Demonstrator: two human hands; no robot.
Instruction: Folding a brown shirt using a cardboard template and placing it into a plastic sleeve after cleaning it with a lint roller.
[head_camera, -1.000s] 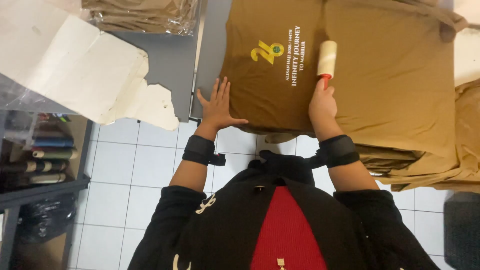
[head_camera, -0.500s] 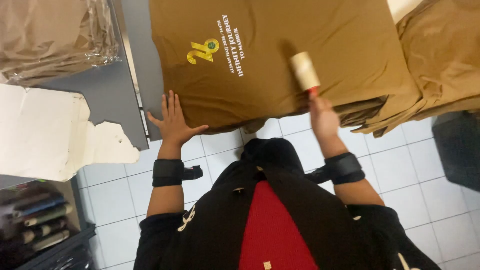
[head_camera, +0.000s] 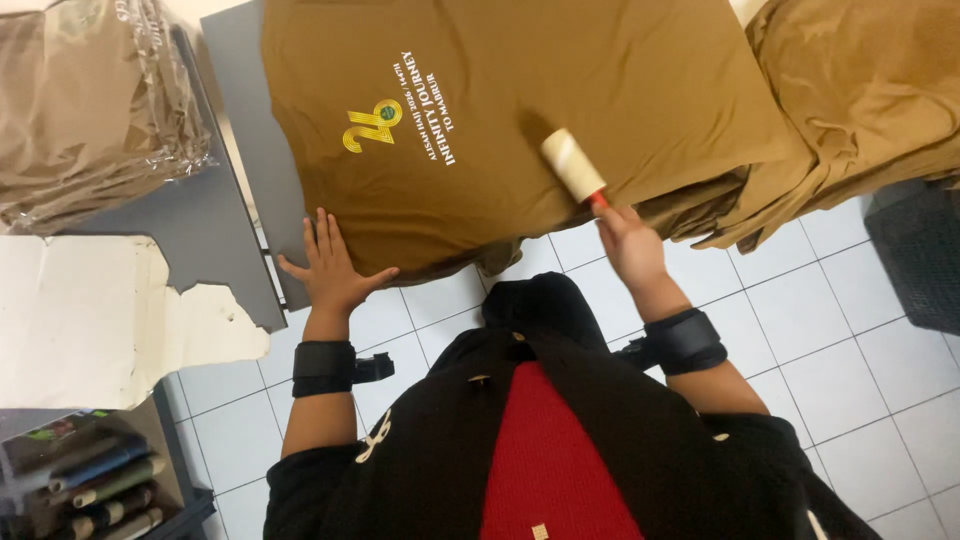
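Two hands working: I'm seeing the left hand (head_camera: 330, 270) lying flat and unclenched on the brown shirt (head_camera: 560, 110) mid-frame, the right hand (head_camera: 630, 245) clenching the lint roller (head_camera: 573, 167). Risk: fabric bunching, overhanging hem dragging floorward.

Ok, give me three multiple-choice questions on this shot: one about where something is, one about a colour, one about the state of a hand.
1. Where does the lint roller rest?
A. on the floor tiles
B. on the brown T-shirt, right of its print
C. on the bagged stack

2. What colour is the roller's handle?
A. red
B. blue
C. green

3. How is the left hand placed?
A. closed in a fist
B. gripping a bag
C. flat, fingers spread, on the shirt's near edge

Answers:
1 B, the pale roll lies on the shirt past the yellow and white print.
2 A, a red stub shows above the right hand that holds it.
3 C, the palm presses down with the fingers apart.
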